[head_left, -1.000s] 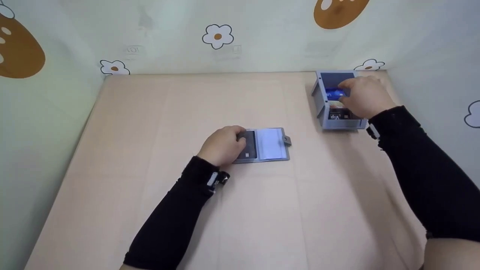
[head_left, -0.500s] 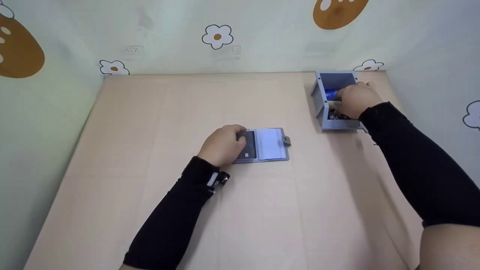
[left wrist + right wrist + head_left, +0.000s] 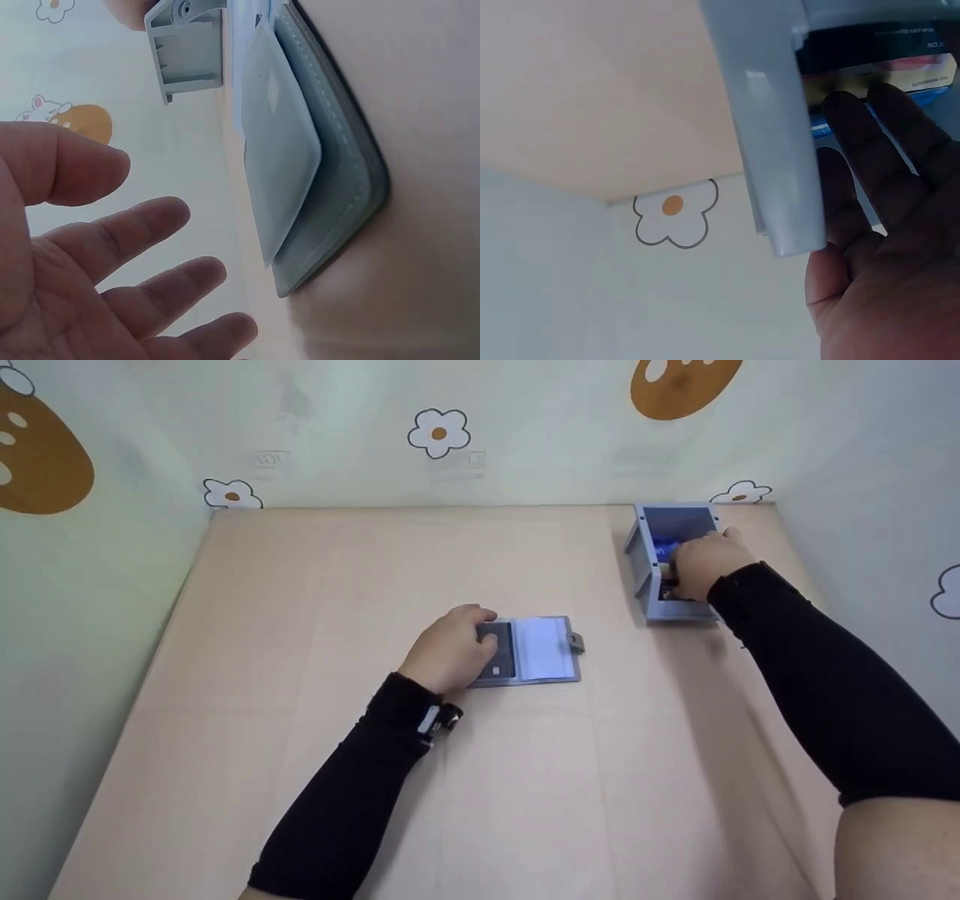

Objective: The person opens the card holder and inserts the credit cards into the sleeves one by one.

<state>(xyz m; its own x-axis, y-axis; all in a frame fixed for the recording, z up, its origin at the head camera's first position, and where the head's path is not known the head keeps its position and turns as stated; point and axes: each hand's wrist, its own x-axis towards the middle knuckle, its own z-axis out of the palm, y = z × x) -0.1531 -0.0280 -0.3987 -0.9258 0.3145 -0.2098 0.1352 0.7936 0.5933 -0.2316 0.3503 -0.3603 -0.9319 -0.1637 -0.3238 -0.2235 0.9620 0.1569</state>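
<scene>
Near the centre, the left hand (image 3: 448, 651) is lying over the nine-o'clock end of one unfolded wallet (image 3: 545, 649), fingers (image 3: 142, 229) loosely spread. The wallet's long axis is running nine to three, its one clasp (image 3: 575, 642) pointing at three. At two o'clock from it, the right hand (image 3: 705, 560) is sitting inside one bin (image 3: 681, 610), by at least three cards (image 3: 928, 72); whether it is gripping any, I cannot tell.
</scene>
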